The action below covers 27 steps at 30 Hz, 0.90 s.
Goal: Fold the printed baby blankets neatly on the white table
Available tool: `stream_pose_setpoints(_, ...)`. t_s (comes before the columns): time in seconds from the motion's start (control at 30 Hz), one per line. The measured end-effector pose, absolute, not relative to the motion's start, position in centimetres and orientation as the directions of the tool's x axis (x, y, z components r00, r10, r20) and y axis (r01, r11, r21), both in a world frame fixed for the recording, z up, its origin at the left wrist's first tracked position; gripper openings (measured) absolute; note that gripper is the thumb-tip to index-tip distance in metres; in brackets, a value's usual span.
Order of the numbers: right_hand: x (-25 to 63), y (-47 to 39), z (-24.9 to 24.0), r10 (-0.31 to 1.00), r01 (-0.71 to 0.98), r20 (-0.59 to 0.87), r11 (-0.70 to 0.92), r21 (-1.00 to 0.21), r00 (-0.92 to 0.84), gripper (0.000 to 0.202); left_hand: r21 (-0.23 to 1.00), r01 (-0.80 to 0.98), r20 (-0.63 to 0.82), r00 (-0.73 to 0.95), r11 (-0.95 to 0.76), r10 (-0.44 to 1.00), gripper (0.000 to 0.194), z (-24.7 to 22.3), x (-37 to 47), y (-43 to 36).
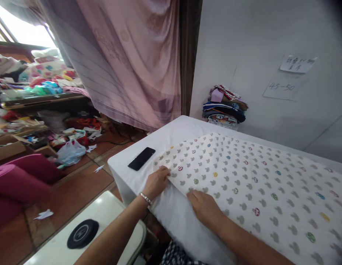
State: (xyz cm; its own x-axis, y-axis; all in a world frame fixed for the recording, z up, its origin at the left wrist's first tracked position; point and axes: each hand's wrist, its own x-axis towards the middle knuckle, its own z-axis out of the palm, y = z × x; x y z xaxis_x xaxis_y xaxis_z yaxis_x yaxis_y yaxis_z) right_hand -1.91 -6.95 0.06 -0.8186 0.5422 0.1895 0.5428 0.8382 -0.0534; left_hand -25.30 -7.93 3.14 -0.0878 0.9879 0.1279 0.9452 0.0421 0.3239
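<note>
A cream cloth (243, 180) printed with grey and coloured mushroom shapes lies spread over a white-covered table (171, 134). My left hand (157, 181), a bracelet at its wrist, is closed on the near edge of the cloth by its left corner. Farther right along that same edge, my right hand (202, 207) has its fingers curled over the fabric, and the thumb is mostly hidden. Between the two hands the edge runs nearly straight. Just beyond my left hand a black phone (142, 158) lies on the white cover.
Folded clothes (224, 106) are stacked at the table's back against the wall. A pale stool (110, 209) at lower left carries a round black case (83, 233). A pink curtain (138, 55) hangs behind. Pink rolls (13, 184), a plastic bag (71, 151) and clutter cover the left floor.
</note>
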Motion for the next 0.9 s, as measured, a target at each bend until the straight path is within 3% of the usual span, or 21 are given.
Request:
stream_pose_setpoints(0.1,-1.8,-7.1,-1.1,0.548,0.56,0.261,0.828,-0.033,-0.795,0.022,0.421,0.888,0.135,-0.264,0.186,0.955,0.027,4.1,-27.4,-5.7)
stream_pose_setpoints(0.2,-1.8,-7.1,-2.0,0.528,0.555,0.339,0.831,-0.02,-0.779,0.026,0.347,0.899,0.187,-0.347,0.268,0.919,0.026,5.2,-28.8,-1.4)
stream_pose_setpoints(0.4,-1.8,-6.7,-2.6,0.508,0.554,0.447,0.832,-0.032,-0.736,0.022,0.275,0.883,-0.055,-0.38,0.38,0.923,0.056,5.2,-27.7,8.9)
stream_pose_setpoints(0.5,-1.7,-6.6,-2.0,0.516,0.541,0.427,0.838,-0.072,-0.743,0.02,0.277,0.878,-0.147,-0.362,0.39,0.921,0.054,5.1,-26.4,12.3)
stream_pose_setpoints(0.6,-1.5,-6.6,-1.1,0.551,0.534,0.361,0.831,-0.157,-0.752,0.022,0.281,0.89,-0.186,-0.318,0.36,0.93,0.039,5.6,-25.1,13.6)
stream_pose_setpoints(0.7,-1.3,-6.5,-0.5,0.573,0.511,0.273,0.817,-0.267,-0.773,0.028,0.262,0.942,0.007,-0.221,0.212,0.975,0.024,6.0,-22.5,12.2)
stream_pose_setpoints(0.77,-1.2,-6.3,-0.4,0.583,0.507,0.229,0.802,-0.316,-0.78,0.03,0.182,0.983,0.166,-0.018,-0.012,0.986,0.025,5.8,-19.5,9.6)
stream_pose_setpoints(0.8,-1.2,-6.2,-0.4,0.584,0.502,0.215,0.797,-0.336,-0.783,0.031,0.13,0.98,0.169,0.126,-0.149,0.977,0.026,5.5,-17.8,8.0)
stream_pose_setpoints(0.9,-1.4,-5.9,-0.4,0.565,0.465,0.234,0.804,-0.37,-0.791,0.032,0.143,0.887,0.022,0.44,-0.439,0.898,0.021,5.0,-13.5,2.9)
